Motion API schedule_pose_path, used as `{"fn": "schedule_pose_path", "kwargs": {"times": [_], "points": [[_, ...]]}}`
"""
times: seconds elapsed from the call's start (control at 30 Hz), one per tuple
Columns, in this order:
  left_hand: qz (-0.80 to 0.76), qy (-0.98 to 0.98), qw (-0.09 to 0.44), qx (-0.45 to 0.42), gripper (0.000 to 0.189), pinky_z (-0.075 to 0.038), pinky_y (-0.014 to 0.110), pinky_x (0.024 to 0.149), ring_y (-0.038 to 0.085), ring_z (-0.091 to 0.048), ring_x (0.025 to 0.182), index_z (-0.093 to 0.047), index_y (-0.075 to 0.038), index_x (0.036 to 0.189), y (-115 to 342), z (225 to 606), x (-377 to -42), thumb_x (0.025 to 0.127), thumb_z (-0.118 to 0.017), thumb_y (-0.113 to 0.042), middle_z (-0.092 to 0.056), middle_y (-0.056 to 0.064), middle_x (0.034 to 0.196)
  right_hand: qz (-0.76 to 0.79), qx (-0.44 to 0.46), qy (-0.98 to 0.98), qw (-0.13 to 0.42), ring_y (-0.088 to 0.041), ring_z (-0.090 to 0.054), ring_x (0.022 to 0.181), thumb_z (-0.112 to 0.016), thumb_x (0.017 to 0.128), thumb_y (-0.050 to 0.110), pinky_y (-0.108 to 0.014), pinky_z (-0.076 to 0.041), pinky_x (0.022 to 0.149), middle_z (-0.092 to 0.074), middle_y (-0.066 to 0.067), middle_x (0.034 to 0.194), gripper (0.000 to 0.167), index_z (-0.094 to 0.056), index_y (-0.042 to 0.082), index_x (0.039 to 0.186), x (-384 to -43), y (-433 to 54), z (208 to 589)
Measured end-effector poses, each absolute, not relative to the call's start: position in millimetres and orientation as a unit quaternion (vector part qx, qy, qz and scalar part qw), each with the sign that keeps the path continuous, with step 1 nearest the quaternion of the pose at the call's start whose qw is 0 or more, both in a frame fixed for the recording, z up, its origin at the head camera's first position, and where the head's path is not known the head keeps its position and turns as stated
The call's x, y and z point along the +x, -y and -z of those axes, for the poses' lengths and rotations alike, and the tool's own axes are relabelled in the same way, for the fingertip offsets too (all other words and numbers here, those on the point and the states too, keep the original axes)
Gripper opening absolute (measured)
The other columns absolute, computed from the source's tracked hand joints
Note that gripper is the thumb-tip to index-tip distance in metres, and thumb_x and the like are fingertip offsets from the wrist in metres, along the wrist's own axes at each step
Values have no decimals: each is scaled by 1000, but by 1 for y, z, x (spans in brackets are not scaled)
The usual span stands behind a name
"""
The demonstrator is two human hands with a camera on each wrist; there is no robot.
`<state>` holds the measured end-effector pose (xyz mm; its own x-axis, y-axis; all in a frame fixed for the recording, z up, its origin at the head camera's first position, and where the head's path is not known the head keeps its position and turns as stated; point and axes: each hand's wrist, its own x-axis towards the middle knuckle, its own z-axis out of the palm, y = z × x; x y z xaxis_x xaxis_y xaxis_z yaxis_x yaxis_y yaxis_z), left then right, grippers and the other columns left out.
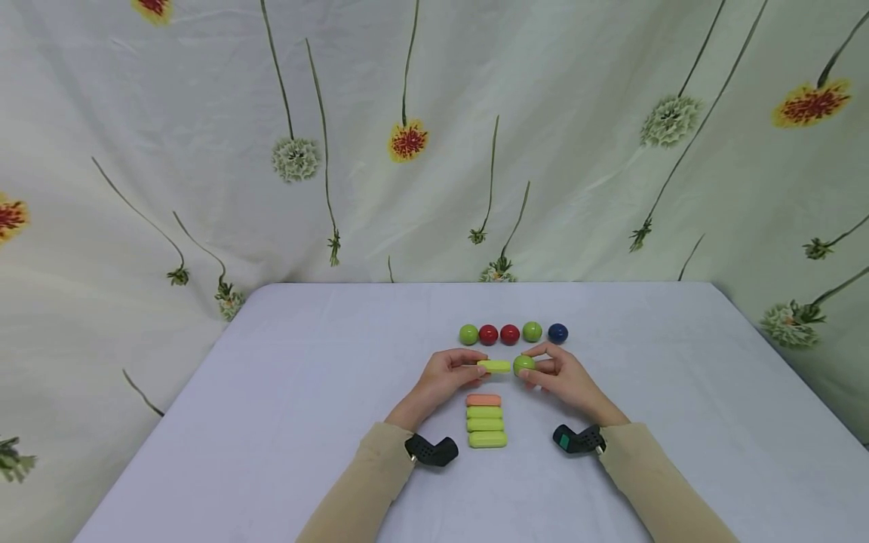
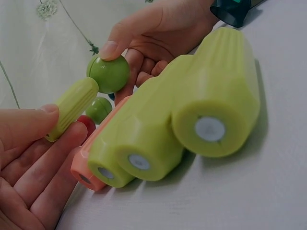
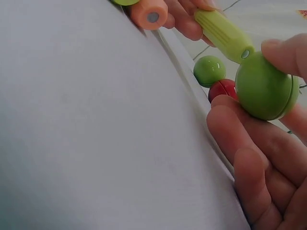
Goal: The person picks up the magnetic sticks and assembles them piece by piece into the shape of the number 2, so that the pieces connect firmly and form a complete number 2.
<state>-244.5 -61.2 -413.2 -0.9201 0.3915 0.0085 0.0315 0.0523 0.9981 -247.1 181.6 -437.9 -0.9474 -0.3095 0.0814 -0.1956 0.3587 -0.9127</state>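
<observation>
Stick [image 1: 493, 366]: yellow-green, grooved, held lengthwise from left to right above the table [image 1: 271, 422].
Left hand [image 1: 441, 377]: its fingers grasp the stick near the left end, thumb on one side and fingertips on the other.
Right hand [image 1: 569, 381]: its fingers grasp a green ball [image 1: 525, 365], thumb on one side and fingers on the other; a seam line shows on the ball.
Stick and ball: the stick's right end points at the ball and is just beside it; whether they touch I cannot tell for certain.
Sticks on the table: four, lying side by side on the person's side of the hands; the orange stick [image 1: 483, 400] is farthest from the person, then three yellow-green sticks [image 1: 485, 425]. Round silver discs show in their ends.
Balls beyond the hands: a row, from left to right a green one [image 1: 468, 335], two red ones [image 1: 498, 335], another green one [image 1: 532, 331] and a blue one [image 1: 558, 333].
Wrists: black devices [image 1: 434, 451] at tan sleeves [image 1: 641, 467].
Behind: pale cloth [image 1: 570, 196] printed with flowers.
</observation>
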Motion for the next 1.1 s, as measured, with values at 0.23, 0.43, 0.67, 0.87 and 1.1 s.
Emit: {"fn": "schedule_pose_path", "kwargs": {"times": [0.23, 0.43, 0.67, 0.87, 1.1], "points": [[-668, -716, 135, 151, 27, -51, 37, 83, 24, -65, 93, -62, 8, 114, 61, 412, -244, 88, -63, -1, -67, 13, 102, 545, -153, -822, 58, -24, -59, 74, -64, 90, 16, -27, -46, 61, -69, -17, 88, 32, -52, 0, 115, -237, -178, 421], [-663, -719, 135, 156, 28, -51, 37, 84, 25, -65, 95, -62, 7, 115, 62, 412, -243, 89, -62, -2, -66, 14, 103, 541, -148, -826, 53, -20, -59, 73, -66, 89, 22, -27, -46, 60, -70, -11, 87, 36, -52, 3, 116, -248, -182, 441], [-661, -720, 135, 161, 27, -51, 37, 83, 25, -65, 95, -62, 7, 114, 62, 412, -244, 88, -63, -2, -67, 13, 103, 541, -146, -826, 57, -22, -58, 73, -65, 89, 17, -26, -46, 60, -69, -14, 86, 33, -52, 1, 115, -240, -177, 427], [-660, -721, 135, 162, 27, -51, 36, 83, 24, -65, 94, -62, 7, 114, 61, 412, -244, 88, -63, -3, -66, 13, 104, 534, -148, -830, 59, -24, -58, 73, -63, 90, 14, -26, -46, 61, -69, -18, 87, 30, -52, 0, 114, -231, -174, 412], [-658, -723, 137, 161, 28, -51, 36, 83, 23, -65, 94, -61, 7, 115, 61, 411, -243, 89, -62, -3, -66, 14, 104, 538, -148, -827, 61, -24, -58, 74, -63, 90, 15, -25, -45, 61, -69, -18, 88, 30, -53, 0, 114, -233, -174, 413]]}}
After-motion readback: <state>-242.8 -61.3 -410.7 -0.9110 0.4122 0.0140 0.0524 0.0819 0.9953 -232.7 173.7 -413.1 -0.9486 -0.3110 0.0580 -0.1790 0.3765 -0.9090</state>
